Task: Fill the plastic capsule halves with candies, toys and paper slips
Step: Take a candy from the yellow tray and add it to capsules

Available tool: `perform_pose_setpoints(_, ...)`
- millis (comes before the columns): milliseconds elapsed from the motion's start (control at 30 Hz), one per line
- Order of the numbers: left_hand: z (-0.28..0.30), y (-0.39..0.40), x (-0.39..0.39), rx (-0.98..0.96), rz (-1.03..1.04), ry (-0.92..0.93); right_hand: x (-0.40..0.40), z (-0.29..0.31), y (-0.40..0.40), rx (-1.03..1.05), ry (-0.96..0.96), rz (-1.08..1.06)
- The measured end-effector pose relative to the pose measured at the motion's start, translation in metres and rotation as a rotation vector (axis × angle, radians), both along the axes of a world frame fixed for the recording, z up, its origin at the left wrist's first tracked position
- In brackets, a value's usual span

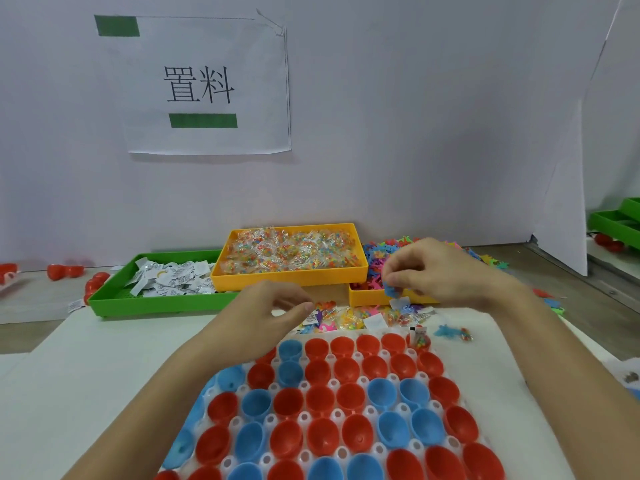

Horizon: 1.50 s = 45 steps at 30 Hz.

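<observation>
Red and blue capsule halves (332,403) are sitting open side up in a clear holder tray (304,418) nearest the camera, nearly all showing nothing inside; one at the far right corner (420,341) is holding a candy packet and a slip. At far left, loose red capsule pieces (65,271) are lying on the table. Next, a green tray (152,299) is holding white paper slips (173,278). The left hand (273,306) is hovering past the holder's far edge, fingers loosely curled, thumb and forefinger close together; whether anything is pinched I cannot tell. An orange tray (287,278) is holding candy packets (291,249). A small pile of packets, slips and toys (363,318) is lying beyond the holder. The right hand (440,271) is pinching a blue toy (391,291) above that pile. Coloured toys (485,256) are heaping behind it.
</observation>
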<state>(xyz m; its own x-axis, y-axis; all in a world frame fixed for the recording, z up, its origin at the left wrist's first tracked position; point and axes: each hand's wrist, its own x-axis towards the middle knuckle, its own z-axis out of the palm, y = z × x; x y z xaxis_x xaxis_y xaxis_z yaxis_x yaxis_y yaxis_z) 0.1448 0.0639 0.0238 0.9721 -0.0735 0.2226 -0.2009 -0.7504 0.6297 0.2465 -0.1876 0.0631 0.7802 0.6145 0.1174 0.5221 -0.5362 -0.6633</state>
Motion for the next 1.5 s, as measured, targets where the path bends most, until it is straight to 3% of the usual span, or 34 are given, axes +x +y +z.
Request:
perform_pose_setpoints(167, 0.009, -0.028, -0.005, -0.194, -0.111, 0.074, -0.025, -0.006, 0.044, 0.215, 0.116, 0.176)
perform_pose_setpoints(400, 0.019, -0.026, -0.009, -0.414, -0.032, 0.078, -0.035, -0.009, 0.061, 0.376, 0.167, 0.191)
perform_pose_setpoints(667, 0.023, -0.024, -0.011, -0.253, -0.006, 0.041, -0.037, -0.001, 0.056, 0.281, -0.028, 0.173)
perform_pose_setpoints(1000, 0.021, -0.023, -0.008, -0.273, -0.029, 0.001, -0.030, 0.005, 0.043, 0.177, -0.013, 0.140)
perform_pose_setpoints(1133, 0.018, -0.013, -0.006, -0.184, 0.013, -0.003, -0.015, 0.009, 0.023, -0.001, -0.077, 0.043)
perform_pose_setpoints(1300, 0.008, 0.012, -0.001, 0.067, 0.174, -0.006, 0.000, 0.007, 0.002, -0.278, -0.079, -0.040)
perform_pose_setpoints(1500, -0.011, 0.027, 0.003, 0.192, 0.267, 0.092, -0.001, -0.001, 0.007, -0.421, -0.033, -0.012)
